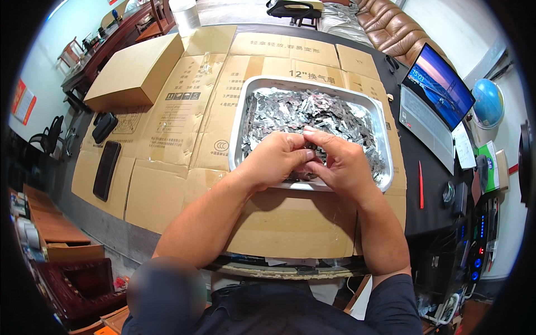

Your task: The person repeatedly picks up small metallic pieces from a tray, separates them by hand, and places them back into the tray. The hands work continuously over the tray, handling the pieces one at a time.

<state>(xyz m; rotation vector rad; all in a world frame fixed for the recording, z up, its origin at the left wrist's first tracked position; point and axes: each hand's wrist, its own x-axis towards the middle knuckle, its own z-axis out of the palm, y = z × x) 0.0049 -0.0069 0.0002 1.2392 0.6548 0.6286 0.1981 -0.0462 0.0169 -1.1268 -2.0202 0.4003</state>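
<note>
A metal tray (383,120) lies on flattened cardboard in front of me, filled with a heap of small thin silvery metal pieces (285,106). Over its near side my left hand (277,158) and my right hand (341,163) meet, fingertips pinched together. Both hands have curled fingers, closed around something small that the fingers mostly hide. It looks dark, perhaps one of the metal pieces, but I cannot make it out. Both forearms cross the near edge of the cardboard.
Flattened cardboard (167,145) covers much of the table. On the left are a closed carton (131,75), a black phone (106,170) and a small black case (104,127). To the right stand an open laptop (430,109), a red pen-like stick (421,185) and a globe (488,103).
</note>
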